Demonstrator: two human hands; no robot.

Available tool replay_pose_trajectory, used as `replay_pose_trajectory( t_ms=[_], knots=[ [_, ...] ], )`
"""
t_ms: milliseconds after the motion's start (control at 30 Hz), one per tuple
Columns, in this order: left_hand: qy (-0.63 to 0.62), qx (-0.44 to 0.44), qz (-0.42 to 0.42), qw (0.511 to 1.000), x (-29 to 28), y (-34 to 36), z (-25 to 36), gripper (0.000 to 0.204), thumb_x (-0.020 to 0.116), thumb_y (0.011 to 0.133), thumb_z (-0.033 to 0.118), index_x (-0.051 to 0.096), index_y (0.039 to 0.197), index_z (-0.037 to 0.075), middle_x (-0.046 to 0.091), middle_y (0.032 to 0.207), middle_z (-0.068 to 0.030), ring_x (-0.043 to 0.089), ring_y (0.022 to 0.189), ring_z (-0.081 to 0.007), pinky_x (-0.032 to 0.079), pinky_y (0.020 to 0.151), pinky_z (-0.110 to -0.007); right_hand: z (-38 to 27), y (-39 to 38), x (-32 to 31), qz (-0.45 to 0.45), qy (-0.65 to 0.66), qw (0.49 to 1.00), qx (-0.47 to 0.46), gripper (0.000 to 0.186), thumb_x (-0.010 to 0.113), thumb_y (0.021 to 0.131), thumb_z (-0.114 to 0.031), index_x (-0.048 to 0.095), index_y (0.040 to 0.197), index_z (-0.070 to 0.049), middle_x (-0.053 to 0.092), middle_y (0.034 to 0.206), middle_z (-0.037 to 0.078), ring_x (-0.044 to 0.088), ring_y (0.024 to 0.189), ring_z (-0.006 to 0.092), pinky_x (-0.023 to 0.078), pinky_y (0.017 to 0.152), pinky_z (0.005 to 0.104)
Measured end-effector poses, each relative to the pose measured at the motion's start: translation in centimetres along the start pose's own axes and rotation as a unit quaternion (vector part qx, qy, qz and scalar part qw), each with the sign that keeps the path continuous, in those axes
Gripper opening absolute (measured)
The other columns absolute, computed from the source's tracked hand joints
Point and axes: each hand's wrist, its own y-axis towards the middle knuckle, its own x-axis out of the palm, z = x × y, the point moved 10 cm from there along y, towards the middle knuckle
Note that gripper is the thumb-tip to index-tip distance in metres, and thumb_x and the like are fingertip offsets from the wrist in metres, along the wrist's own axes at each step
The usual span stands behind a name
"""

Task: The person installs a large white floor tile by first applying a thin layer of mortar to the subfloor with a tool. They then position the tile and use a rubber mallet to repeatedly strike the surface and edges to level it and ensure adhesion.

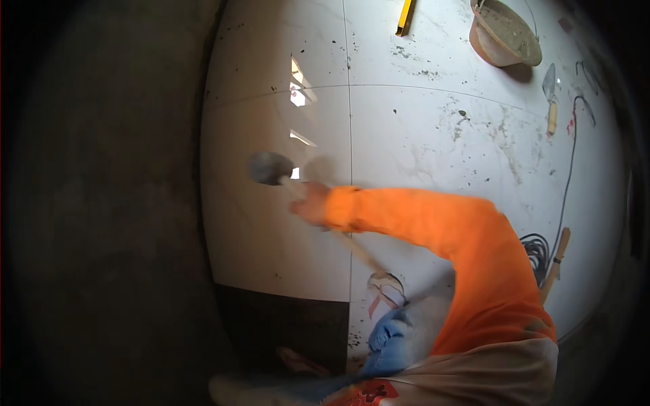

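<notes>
Mallet head [269, 168]: motion-blurred
Right hand [311, 203]: smeared, we can't separate fingers
Yellow bar [405, 17], surface's [420, 149] far edge: cropped

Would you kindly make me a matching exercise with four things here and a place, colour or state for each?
Column one:
1. mallet
2. bucket
3. trowel
4. straight bar

Column two:
A. lying on the floor at the picture's right, below the bucket
B. yellow, cut off by the picture's top edge
C. gripped in the right hand
D. round-rimmed, grey inside

Right pairs: 1-C, 2-D, 3-A, 4-B.
</notes>
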Motion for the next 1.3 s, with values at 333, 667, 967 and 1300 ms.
replay_pose_trajectory(
  t_ms=[333, 667, 967, 1300],
  knots=[
    [-0.032, 0.397, -0.150, 0.905, 7.6, 13.0, 34.0, 0.057, 0.047, 0.096, 0.024, 0.028, 0.145, 0.000, 0.028, 0.150, -0.0237, 0.030, 0.138, -0.0362, 0.030, 0.110, -0.047, 9.7, -1.6, -10.0, 0.160, 0.068, 0.985, -0.015, 0.034, 0.055, 0.089, -0.031, 0.055, 0.092, 0.003, 0.060, 0.070, 0.018, 0.061, 0.060, 0.0297, 0.050, 0.056, 0.0399],
    [0.029, 0.638, 0.163, 0.752, 13.0, 18.9, 73.3, 0.077, 0.035, 0.093, 0.056, 0.022, 0.148, 0.004, 0.016, 0.157, -0.0150, 0.008, 0.145, -0.0357, 0.002, 0.114, -0.059, 20.8, -14.9, -19.2, 0.379, 0.177, 0.907, 0.048, 0.024, 0.056, 0.093, -0.028, 0.053, 0.089, -0.004, 0.047, 0.060, 0.000, 0.042, 0.045, 0.0097, 0.039, 0.042, 0.0291],
    [-0.064, 0.518, 0.194, 0.831, 11.1, 22.3, 79.4, 0.079, 0.028, 0.094, 0.054, 0.016, 0.147, -0.004, 0.012, 0.156, -0.0202, 0.003, 0.146, -0.0347, -0.001, 0.114, -0.058, 21.1, -14.1, -20.0, 0.386, 0.274, 0.879, 0.061, 0.023, 0.055, 0.094, -0.030, 0.050, 0.095, -0.007, 0.040, 0.058, -0.001, 0.038, 0.040, 0.0086, 0.036, 0.036, 0.0262],
    [-0.053, 0.657, 0.174, 0.732, 15.4, 11.6, 72.0, 0.075, 0.042, 0.093, 0.048, 0.023, 0.146, -0.002, 0.020, 0.154, -0.0218, 0.015, 0.144, -0.0359, 0.008, 0.115, -0.055, 13.3, -8.8, -19.8, 0.327, 0.154, 0.931, -0.059, 0.020, 0.051, 0.091, -0.015, 0.054, 0.107, -0.003, 0.054, 0.062, 0.005, 0.050, 0.046, 0.0130, 0.043, 0.043, 0.0311]
  ],
)
